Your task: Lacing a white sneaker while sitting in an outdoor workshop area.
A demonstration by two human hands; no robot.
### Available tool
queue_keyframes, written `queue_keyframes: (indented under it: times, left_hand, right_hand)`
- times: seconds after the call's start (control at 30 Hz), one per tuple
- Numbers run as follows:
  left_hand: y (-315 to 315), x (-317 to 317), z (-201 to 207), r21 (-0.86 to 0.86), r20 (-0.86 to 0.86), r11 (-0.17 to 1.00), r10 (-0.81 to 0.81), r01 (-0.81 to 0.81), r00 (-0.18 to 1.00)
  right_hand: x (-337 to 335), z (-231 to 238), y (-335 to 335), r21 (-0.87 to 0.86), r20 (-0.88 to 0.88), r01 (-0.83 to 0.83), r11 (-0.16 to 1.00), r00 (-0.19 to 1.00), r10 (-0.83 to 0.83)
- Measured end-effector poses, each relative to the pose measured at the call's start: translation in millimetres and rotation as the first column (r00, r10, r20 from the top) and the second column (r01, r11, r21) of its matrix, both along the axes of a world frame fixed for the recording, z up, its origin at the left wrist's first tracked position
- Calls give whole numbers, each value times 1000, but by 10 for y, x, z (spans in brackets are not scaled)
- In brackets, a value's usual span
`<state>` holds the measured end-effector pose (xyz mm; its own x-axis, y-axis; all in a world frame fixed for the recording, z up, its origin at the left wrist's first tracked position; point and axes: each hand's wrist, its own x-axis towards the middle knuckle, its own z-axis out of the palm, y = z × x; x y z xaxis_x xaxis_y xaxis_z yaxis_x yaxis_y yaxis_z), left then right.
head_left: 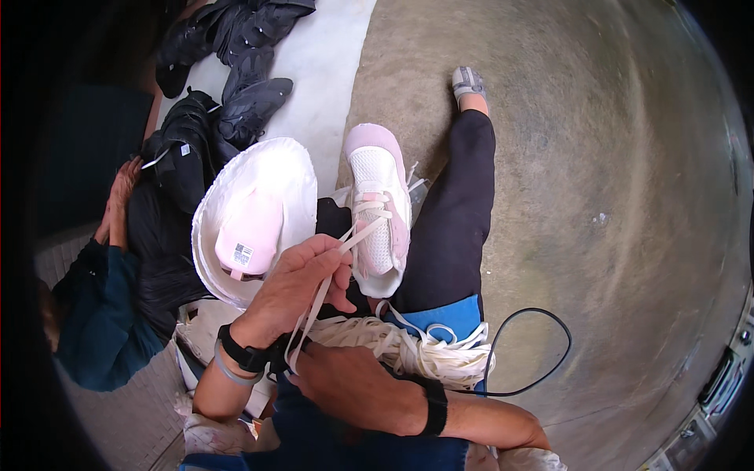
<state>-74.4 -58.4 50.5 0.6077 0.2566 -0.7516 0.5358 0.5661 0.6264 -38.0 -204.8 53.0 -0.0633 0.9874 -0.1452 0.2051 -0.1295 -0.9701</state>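
1. Sneaker, pink and white: lies at centre, toe pointing away from the wearer, sole down as far as visible; positioned between a white rounded container and the wearer's dark-trousered right leg.
2. Lace, off-white: threaded at the sneaker's eyelets; a free length runs back across the left hand toward the right.
3. Left hand: at the heel end of the sneaker, fingers curled, lace crossing over them. Whether the fingers pinch a strand: cannot tell.
4. Right hand: nearer the body, just beside the left wrist; fingers closed on the lace, fingertips partly hidden.
5. Bundle of off-white laces: across the lap, just beyond the right hand, against a blue cloth.
6. Container contents: pink shoe-shaped piece bearing a white printed label.
7. Upper left: several black shoes grouped, some on a white sheet.
8. Far left: co-worker in a dark green top; co-worker's hand beside a black shoe and a pale lace.
9. Right side: black cable in a loop above grey-brown floor.
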Motion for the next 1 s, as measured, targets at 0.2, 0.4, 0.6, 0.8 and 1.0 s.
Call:
queue_keyframes:
  times: [0.2, 0.4, 0.6, 0.8, 1.0]
  left_hand:
    - [8, -22, 65, -73, -64, 997, -3, -1, 998]
    - [-97, -70, 177, 163, -144, 969, -163, 185, 976]
    - [-85, -227, 13, 282, -127, 934, -189, 218, 974]
    - [-263, -150, 53, 550, -17, 750, -430, 368, 903]
    - [-276, -210, 35, 584, -22, 733, -415, 348, 910]
  right_hand:
    - [216, 87, -211, 21, 302, -36, 999, 953, 28]
    - [602, 142, -297, 7, 260, 58, 998, 964, -58]
    - [731, 394, -264, 170, 51, 34, 985, 998, -43]
    - [1093, 1075, -284, 543, -151, 343, 766, 938, -313]
    - [1400, 818, -382, 497, -419, 148, 855, 904, 87]
